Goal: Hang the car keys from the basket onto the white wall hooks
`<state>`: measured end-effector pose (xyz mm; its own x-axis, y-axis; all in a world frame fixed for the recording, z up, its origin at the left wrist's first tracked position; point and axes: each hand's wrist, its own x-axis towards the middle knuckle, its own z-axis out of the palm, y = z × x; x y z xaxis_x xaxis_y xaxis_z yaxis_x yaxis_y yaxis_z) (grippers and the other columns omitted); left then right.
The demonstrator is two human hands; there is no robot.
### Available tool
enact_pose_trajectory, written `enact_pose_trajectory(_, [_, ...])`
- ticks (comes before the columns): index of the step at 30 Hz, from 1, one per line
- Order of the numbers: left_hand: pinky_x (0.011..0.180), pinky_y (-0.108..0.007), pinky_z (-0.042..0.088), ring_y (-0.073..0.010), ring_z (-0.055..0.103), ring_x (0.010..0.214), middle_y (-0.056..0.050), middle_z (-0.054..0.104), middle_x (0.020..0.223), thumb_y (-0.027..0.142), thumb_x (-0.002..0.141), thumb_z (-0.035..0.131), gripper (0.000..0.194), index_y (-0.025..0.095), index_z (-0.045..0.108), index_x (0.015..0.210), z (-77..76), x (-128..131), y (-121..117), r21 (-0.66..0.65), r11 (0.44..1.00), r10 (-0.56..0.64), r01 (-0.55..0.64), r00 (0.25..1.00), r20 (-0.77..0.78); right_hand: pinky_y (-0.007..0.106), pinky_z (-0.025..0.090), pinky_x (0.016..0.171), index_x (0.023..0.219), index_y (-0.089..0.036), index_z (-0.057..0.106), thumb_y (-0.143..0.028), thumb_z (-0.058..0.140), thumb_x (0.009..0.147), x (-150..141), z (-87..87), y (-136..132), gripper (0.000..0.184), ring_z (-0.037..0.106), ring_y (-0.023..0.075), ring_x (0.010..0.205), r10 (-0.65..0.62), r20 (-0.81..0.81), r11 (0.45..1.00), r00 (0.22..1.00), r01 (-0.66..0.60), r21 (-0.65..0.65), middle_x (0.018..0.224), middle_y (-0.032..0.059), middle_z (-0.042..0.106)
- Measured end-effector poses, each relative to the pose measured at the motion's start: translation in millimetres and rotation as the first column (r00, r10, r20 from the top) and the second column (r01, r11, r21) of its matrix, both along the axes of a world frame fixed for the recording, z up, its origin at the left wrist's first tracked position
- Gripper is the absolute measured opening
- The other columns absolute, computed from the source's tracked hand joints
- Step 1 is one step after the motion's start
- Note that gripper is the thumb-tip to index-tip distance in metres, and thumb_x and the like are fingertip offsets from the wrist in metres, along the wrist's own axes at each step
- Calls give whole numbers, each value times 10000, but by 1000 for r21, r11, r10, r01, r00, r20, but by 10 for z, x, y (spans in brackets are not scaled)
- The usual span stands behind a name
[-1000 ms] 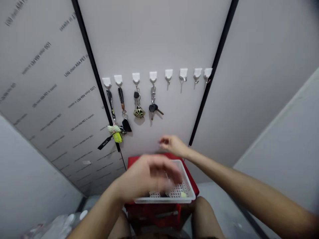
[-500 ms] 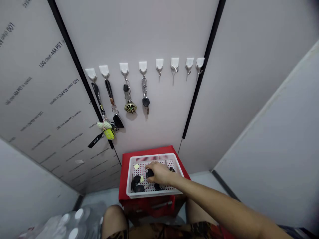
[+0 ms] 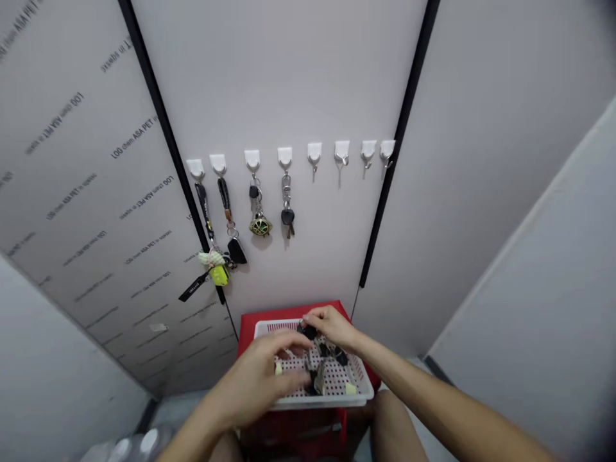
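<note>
A black key (image 3: 308,331) hangs by its ring from my right hand (image 3: 333,326), whose thumb and finger are pinched at the far side of a white plastic basket (image 3: 332,402). My left hand (image 3: 262,375) hovers over the basket's left part, fingers apart and slightly blurred, holding nothing that I can see. Below the hands, more black keys (image 3: 339,355) and a bunch of keys (image 3: 316,380) lie on the perforated bottom, along with a yellow paper slip (image 3: 351,389). My left hand covers the basket's left side.
The basket rests on a red box (image 3: 289,312). White hooks (image 3: 314,151) line the wall above; the left ones carry keys, including a lanyard with a yellow-green fob (image 3: 219,276) and a gold eye-shaped keychain (image 3: 260,226). Bottles (image 3: 149,440) stand at lower left.
My right hand has raised a key from the basket and moved right and slightly away. My left hand has come in from the lower left. The view has shifted.
</note>
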<state>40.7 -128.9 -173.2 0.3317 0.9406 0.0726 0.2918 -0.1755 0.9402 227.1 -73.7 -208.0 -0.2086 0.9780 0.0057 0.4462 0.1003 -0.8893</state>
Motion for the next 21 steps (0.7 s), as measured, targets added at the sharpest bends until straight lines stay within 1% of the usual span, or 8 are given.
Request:
enact_pose_trajectory(3, [807, -278, 319, -170, 447, 899, -40, 524, 953, 188, 533, 555, 329, 204, 539, 861, 78, 283, 294, 112, 992, -53, 62, 996, -77, 216, 362, 600, 589, -121, 570, -315, 407, 658, 64, 298, 31, 263, 481, 107, 635, 67, 61, 979, 996, -78, 188, 655, 30, 556])
enact_pose_trajectory(5, [836, -295, 292, -173, 409, 962, -61, 465, 1051, 182, 541, 540, 449, 188, 459, 983, 131, 448, 436, 199, 980, 16, -9, 999, -36, 225, 361, 633, 594, -124, 573, -295, 410, 658, 106, 544, 67, 245, 484, 113, 662, 82, 105, 959, 991, -107, 263, 681, 32, 561])
enact_pose_trajectory(7, [824, -299, 305, -168, 407, 969, -78, 446, 1074, 185, 553, 533, 539, 170, 367, 1066, 229, 595, 556, 250, 966, 54, -66, 997, 56, 225, 369, 607, 624, -126, 569, -290, 400, 665, 145, 817, 111, 239, 484, 105, 621, 83, 102, 954, 991, -109, 279, 645, 20, 564])
enact_pose_trajectory(11, [709, -261, 381, -135, 507, 772, -47, 560, 851, 194, 601, 497, 327, 161, 461, 925, 599, 841, 812, 328, 939, 40, -105, 979, 198, 201, 371, 534, 623, -128, 559, -292, 408, 655, 184, 1378, 232, 226, 463, 80, 544, 9, 21, 916, 1000, -17, 401, 571, -10, 549])
enact_pose_trajectory(13, [640, -249, 402, -116, 521, 662, -29, 569, 751, 206, 620, 483, 297, 160, 456, 912, 830, 932, 950, 350, 922, 69, -163, 962, 266, 195, 361, 498, 603, -121, 555, -285, 421, 642, 183, 1627, 327, 216, 444, 70, 505, -89, -49, 866, 995, 102, 489, 543, -13, 532])
enact_pose_trajectory(16, [622, -246, 410, -103, 519, 648, -41, 550, 802, 188, 613, 497, 413, 162, 375, 1008, 1162, 1022, 1112, 391, 887, 115, -247, 937, 331, 200, 353, 463, 620, -106, 554, -280, 422, 637, 178, 1924, 525, 219, 433, 67, 479, -217, -194, 763, 957, 290, 577, 541, 3, 522])
enact_pose_trajectory(19, [679, -259, 399, -104, 508, 714, -62, 505, 923, 136, 604, 497, 452, 163, 356, 1032, 1429, 1068, 1178, 506, 810, 151, -295, 940, 307, 209, 362, 471, 633, -107, 551, -306, 400, 648, 186, 2115, 749, 250, 454, 80, 498, -327, -288, 651, 900, 436, 622, 564, 23, 532])
enact_pose_trajectory(21, [724, -272, 385, -106, 497, 751, -56, 485, 956, 101, 606, 476, 432, 170, 376, 1021, 1545, 1083, 1184, 607, 745, 154, -276, 957, 247, 217, 371, 493, 621, -113, 547, -324, 391, 650, 196, 2181, 873, 264, 468, 90, 512, -419, -301, 579, 857, 507, 638, 556, 27, 534])
